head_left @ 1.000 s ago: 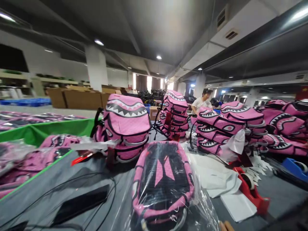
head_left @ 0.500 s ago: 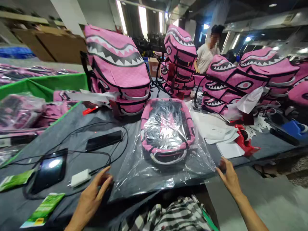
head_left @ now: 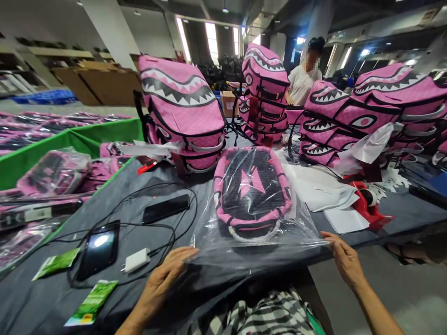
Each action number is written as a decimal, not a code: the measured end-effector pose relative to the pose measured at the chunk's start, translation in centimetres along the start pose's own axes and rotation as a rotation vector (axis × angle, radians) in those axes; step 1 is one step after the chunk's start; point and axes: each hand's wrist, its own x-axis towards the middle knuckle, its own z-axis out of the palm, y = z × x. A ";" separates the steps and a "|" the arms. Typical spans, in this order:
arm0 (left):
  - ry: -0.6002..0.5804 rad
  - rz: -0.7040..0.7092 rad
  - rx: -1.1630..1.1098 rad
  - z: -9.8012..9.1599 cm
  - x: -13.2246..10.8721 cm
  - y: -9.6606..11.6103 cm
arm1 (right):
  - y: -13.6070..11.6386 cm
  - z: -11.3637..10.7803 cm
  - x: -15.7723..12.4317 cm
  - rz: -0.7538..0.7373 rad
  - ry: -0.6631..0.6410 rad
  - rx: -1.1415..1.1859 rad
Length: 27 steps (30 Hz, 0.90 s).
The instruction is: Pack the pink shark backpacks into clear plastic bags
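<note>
A pink and black backpack [head_left: 253, 186] lies inside a clear plastic bag [head_left: 303, 223] on the grey-covered table, its white handle towards me. My left hand [head_left: 171, 270] pinches the bag's near left corner, and my right hand [head_left: 344, 256] pinches the near right corner. Between them the bag's near edge is stretched taut along the table's front. A white charger [head_left: 137, 260] with a black cable lies left of my left hand. White paper sheets [head_left: 345, 219] and a red tape dispenser [head_left: 372, 204] lie beyond my right hand.
Stacked pink backpacks [head_left: 185, 107] stand at the back, with more [head_left: 370, 111] at right. Two dark phones [head_left: 165, 209], cables and green packets [head_left: 92, 302] lie at left. A green-walled bin [head_left: 80, 135] holds bagged backpacks. Another person [head_left: 303, 79] stands behind the stacks.
Both hands have closed on the bag's near corners, and its near edge is now drawn straight and taut. The whole view has shifted slightly, so things appear further right.
</note>
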 end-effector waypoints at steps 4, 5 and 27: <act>0.331 -0.187 -0.160 2.4 0.4 1.4 | 0.0 4.2 1.5 0.040 0.393 0.190; 0.378 -0.241 -0.193 3.1 0.8 1.7 | -0.1 5.0 2.0 0.046 0.465 0.166; -0.049 0.319 0.500 11.3 8.1 11.8 | -1.2 5.8 4.1 0.136 0.348 -0.174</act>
